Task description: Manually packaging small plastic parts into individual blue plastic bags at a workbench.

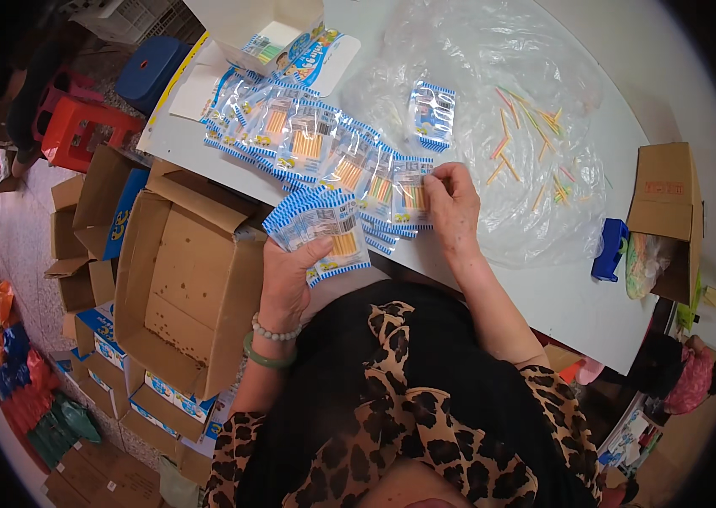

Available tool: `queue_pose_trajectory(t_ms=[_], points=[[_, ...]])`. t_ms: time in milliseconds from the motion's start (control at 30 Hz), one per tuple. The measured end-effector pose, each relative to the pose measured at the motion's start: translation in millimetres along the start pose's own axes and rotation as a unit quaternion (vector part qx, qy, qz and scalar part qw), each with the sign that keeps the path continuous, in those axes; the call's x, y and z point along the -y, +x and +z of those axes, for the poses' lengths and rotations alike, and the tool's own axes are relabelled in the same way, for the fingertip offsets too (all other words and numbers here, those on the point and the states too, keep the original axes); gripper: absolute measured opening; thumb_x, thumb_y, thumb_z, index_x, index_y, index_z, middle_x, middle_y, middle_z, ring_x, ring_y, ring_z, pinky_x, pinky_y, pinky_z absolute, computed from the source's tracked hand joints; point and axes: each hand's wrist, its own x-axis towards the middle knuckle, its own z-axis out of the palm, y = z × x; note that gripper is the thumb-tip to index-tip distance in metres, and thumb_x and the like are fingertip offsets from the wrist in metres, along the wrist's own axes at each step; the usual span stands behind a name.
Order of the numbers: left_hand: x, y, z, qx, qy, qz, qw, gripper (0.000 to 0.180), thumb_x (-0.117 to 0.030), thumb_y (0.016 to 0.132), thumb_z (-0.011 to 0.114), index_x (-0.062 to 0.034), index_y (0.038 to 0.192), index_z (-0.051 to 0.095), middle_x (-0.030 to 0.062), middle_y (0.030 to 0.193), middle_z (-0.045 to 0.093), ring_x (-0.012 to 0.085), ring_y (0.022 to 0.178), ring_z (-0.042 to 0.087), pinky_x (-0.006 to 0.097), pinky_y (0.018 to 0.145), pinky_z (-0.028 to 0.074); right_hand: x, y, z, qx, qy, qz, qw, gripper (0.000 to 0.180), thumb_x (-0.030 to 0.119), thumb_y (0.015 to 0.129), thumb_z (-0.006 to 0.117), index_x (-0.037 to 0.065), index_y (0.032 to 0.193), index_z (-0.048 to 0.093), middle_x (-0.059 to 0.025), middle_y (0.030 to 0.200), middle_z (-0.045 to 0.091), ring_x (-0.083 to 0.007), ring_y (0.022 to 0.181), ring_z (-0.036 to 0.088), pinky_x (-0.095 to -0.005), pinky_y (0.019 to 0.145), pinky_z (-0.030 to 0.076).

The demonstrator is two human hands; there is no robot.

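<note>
White tabletop (544, 296), kind of a cluttered packing corner with cardboard everywhere, and the person is sitting right up against the near edge. Starting at the right hand (453, 203): it's laid down on the table with the fingers curled together, tips pinching the top edge of one small blue-and-white striped plastic packet of orange sticks (410, 196). That packet is the near end of a long overlapping row of the same flat packets (307, 140) that runs away from the hand up and to the person's left, so the row's long axis goes diagonally across the table, with the pinched one closest to the body. The left hand (286, 284) is lower down, just off the table edge, thumb clamped across a fanned stack of those same striped packets (320, 229), held roughly flat. So the stack sits just to the left of and a bit nearer than the right hand's packet, close but not touching as far as I can tell, and the right hand is clearly the nearer one to the row. Further out, one lone striped packet (432, 114) lies apart on a big crinkly clear plastic sheet (493, 76), with loose thin coloured sticks (536, 144) scattered to the right. Beyond that there's a small blue plastic tool (609, 250) and a small brown cardboard box (667, 212). Left of the person's lap is a big open empty brown carton (189, 288).
</note>
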Motion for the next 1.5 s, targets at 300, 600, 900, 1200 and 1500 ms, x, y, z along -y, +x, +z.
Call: queue_pose_trajectory(t_ms=[300,600,900,1200,1500], points=[[1,-3,6,0.003,-0.003,0.001,1.0,0.04,0.006,0.074,0.068,0.0014,0.112,0.058,0.0106,0.104,0.066,0.0197,0.093,0.065,0.032,0.085,0.052,14,-5,0,0.068,-0.137,0.043,0.987,0.041,0.017,0.076,0.069,-0.003,0.108,0.053,-0.0062,0.083,0.063,-0.0143,0.075,0.06,-0.0264,0.068,0.047],[1,-4,-2,0.012,-0.008,0.006,1.0,0.038,0.006,0.075,0.066,0.0006,0.112,0.058,0.0102,0.105,0.066,0.0188,0.093,0.064,0.032,0.085,0.052,22,-10,-29,0.075,0.278,0.101,0.952,0.017,0.003,0.076,0.063,0.004,0.091,0.057,-0.0041,0.082,0.063,-0.0115,0.071,0.058,-0.0251,0.07,0.046],[4,-5,18,0.052,-0.033,0.054,0.997,0.039,-0.001,0.077,0.071,-0.0004,0.114,0.058,0.006,0.107,0.064,0.016,0.095,0.062,0.03,0.082,0.051,43,-47,21,0.274,0.308,0.003,0.911,0.049,0.011,0.078,0.071,0.003,0.121,0.049,-0.0037,0.108,0.058,-0.0129,0.102,0.055,-0.0271,0.09,0.044],[-21,-29,3,0.094,0.022,0.132,0.987,0.063,0.006,0.069,0.075,-0.0015,0.126,0.049,0.0051,0.118,0.059,0.0151,0.106,0.057,0.03,0.091,0.047,54,-63,38,0.382,0.248,-0.059,0.888,0.046,0.015,0.089,0.06,0.002,0.13,0.041,-0.0042,0.116,0.053,-0.0133,0.108,0.049,-0.0275,0.094,0.038],[-48,-53,-84,-0.039,0.075,0.145,0.986,0.054,0.004,0.066,0.076,-0.0004,0.115,0.054,0.0076,0.107,0.063,0.0172,0.098,0.061,0.031,0.087,0.051,97,-83,93,0.45,0.09,-0.241,0.855,0.046,0.014,0.088,0.059,0.003,0.129,0.04,-0.0149,0.123,0.049,-0.0274,0.114,0.048,-0.0327,0.099,0.037]])
